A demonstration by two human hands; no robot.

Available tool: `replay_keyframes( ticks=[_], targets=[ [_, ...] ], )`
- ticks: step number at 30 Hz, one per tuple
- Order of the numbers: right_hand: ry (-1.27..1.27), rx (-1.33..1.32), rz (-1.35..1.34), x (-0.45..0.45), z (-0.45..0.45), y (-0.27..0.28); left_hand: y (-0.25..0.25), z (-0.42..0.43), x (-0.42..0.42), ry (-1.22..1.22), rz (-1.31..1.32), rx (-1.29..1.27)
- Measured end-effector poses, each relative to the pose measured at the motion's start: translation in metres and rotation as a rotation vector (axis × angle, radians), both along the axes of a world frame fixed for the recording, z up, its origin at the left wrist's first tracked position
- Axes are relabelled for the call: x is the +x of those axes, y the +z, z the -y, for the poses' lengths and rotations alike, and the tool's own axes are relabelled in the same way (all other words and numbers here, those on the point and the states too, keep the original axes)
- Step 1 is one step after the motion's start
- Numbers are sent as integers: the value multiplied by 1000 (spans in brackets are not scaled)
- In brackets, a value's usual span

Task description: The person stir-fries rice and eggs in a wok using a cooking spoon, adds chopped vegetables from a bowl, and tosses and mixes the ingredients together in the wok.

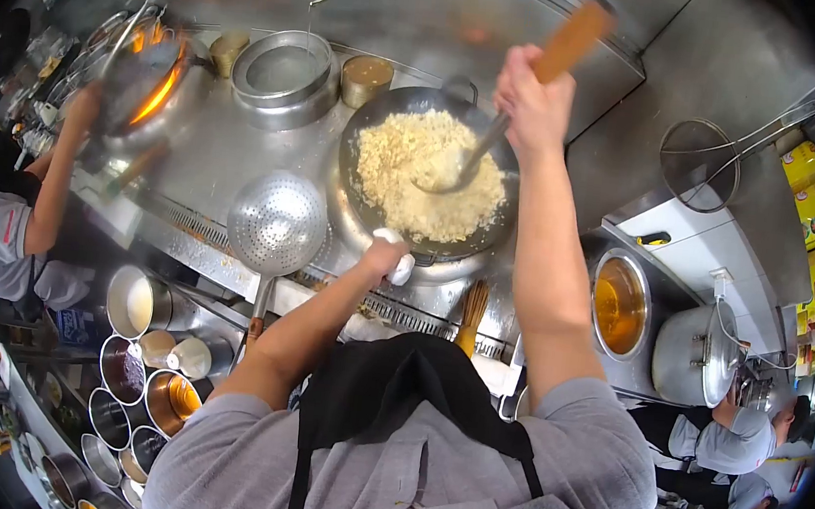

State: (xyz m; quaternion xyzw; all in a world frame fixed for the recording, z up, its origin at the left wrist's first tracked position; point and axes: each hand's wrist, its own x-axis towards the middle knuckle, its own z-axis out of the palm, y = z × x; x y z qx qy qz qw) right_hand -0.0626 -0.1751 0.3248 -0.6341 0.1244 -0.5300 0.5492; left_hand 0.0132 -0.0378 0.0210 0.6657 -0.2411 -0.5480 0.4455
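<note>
In the head view, fried rice [402, 161] with yellowish bits fills a dark wok [351, 146] on the stove. My right hand [536, 100] is wrapped round a wok ladle [575, 40] by its shaft, just below the wooden handle, which sticks up past the fist. The ladle's metal bowl rests in the rice and looks slightly blurred. At the wok's near rim, my left hand [386, 255] grips a folded white cloth [403, 270]; whether it also clasps a wok handle is hidden. Just left of the wok lies a large perforated skimmer [278, 222].
A bamboo brush [472, 318] stands near my apron. Metal pots [278, 70] sit behind the stove. Several ingredient containers [127, 365] are at lower left, an oil pot [620, 304] at right. A co-worker [2, 240] handles a flaming wok [154, 83] at left; other people work at right.
</note>
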Motion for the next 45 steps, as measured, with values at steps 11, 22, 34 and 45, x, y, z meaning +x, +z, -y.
replay_keyframes(
  ticks=[11, 22, 34, 45],
  targets=[
    [-165, 58, 85, -26, 45, -21, -9, 1, 0, -13, 35, -322],
    [-162, -29, 126, -12, 58, -25, -17, 3, -6, 147, -45, -112],
    [-126, 71, 419, 8, 56, -102, -32, -1, 5, -91, 98, -286],
    [-409, 94, 281, -22, 93, -116, -3, 0, 8, -26, -37, 13]
  ],
)
